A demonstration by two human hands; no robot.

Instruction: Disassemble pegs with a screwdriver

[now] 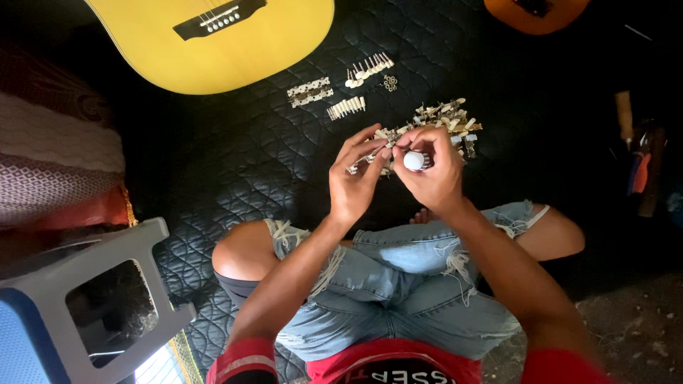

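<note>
While both hands pinch it, the tuner strip (370, 158) spans left grip (353, 186) to right grip (430, 171).

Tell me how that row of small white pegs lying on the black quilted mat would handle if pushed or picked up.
The white pegs look slim and round, so they would probably roll or scatter if nudged. They seem light and loose, likely needing a pinch one by one. The soft quilted mat may slow rolling.

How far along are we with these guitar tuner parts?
Laid out on the black mat: two tuner strips and rows of white pegs. In hand: left hand and right hand work one tuner strip. Left: a heap of tuners behind.
</note>
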